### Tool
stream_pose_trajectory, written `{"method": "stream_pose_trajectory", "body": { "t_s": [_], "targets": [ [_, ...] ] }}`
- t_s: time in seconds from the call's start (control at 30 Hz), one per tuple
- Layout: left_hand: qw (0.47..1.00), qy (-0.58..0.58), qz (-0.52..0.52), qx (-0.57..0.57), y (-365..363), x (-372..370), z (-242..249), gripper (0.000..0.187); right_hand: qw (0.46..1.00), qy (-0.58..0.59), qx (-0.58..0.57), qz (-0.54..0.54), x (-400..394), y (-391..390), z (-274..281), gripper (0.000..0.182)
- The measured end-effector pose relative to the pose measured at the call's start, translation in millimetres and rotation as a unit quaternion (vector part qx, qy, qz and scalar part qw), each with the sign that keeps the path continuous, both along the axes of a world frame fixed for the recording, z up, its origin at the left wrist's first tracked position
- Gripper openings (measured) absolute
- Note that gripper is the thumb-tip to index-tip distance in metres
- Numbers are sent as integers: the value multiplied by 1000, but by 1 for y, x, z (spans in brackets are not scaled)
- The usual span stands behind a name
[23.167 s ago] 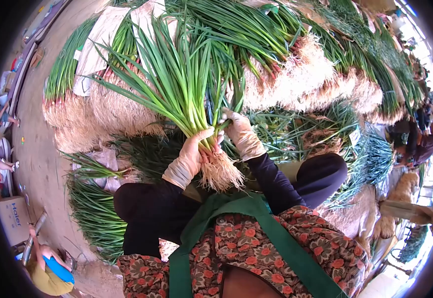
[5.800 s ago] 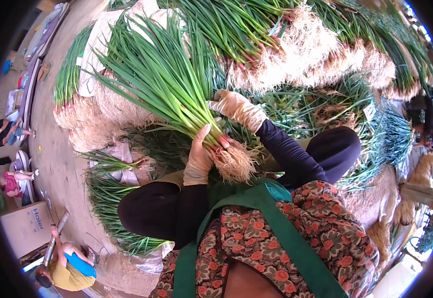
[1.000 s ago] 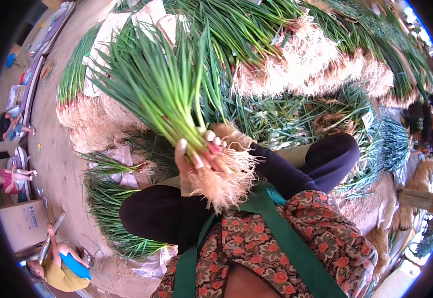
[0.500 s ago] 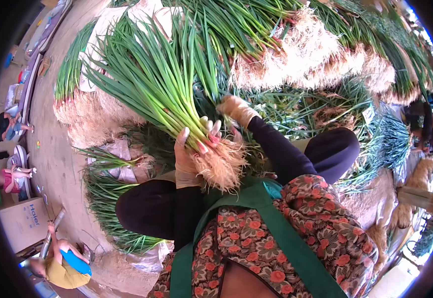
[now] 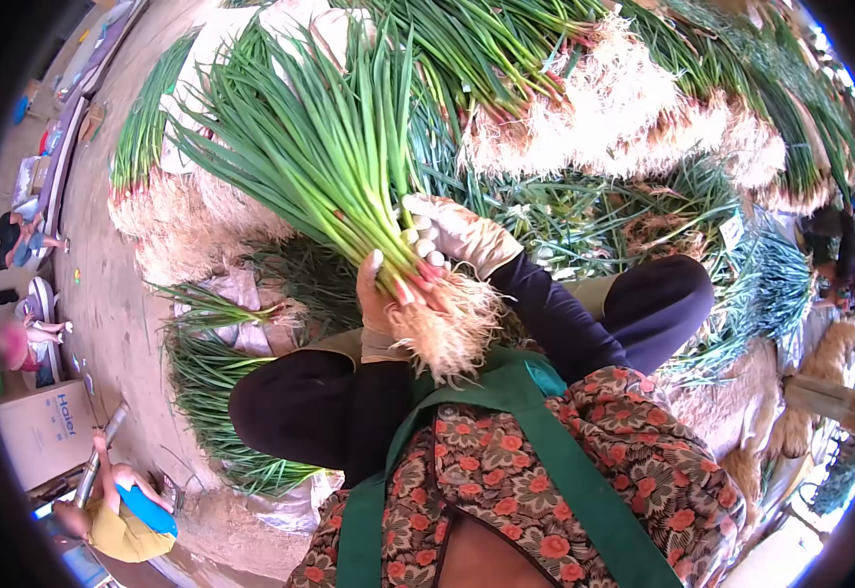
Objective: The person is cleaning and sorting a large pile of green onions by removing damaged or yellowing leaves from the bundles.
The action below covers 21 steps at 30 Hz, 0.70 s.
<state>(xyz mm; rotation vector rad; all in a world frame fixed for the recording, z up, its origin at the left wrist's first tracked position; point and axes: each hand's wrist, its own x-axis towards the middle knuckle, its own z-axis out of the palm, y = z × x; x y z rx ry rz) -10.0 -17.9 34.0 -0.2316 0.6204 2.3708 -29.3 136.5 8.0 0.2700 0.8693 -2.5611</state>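
Note:
A thick bunch of green onions (image 5: 349,176) slants up and to the left, its pale roots (image 5: 447,323) hanging over my lap. My left hand (image 5: 377,299), in a light glove, is wrapped round the bunch near the red-white stem bases; its fingertips show on the right side of the stems. My right hand (image 5: 457,233), also gloved, is against the right side of the same bunch, thumb and finger pressed together at the stems. What its fingertips pinch is too small to name.
Piled onion bundles (image 5: 594,98) with roots toward me lie ahead. Loose green leaves (image 5: 584,220) cover the ground at the right. More onions (image 5: 212,392) lie by my left knee. People sit at far left, near a cardboard box (image 5: 50,431).
My right hand has moved left from beside the bunch onto its stems. The bunch has shifted slightly right and its leaves stand a little more upright.

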Motion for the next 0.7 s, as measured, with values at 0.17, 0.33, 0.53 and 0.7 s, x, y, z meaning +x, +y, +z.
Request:
{"method": "stream_pose_trajectory", "body": {
  "t_s": [0.17,0.33,0.53,0.7],
  "targets": [
    [971,73,-41,222,-3,-2,-20,55,996,13,89,-16,38,-18,-60,27],
    [974,-33,-72,213,-23,-4,-18,62,698,216,671,128,48,22,-130,30],
    [990,41,-79,108,-6,-4,-2,60,641,106,755,88,-3,44,-155,23],
    [991,-16,-107,84,-13,-6,-36,47,747,93,658,27,10,25,-3,24]
  ]
}}
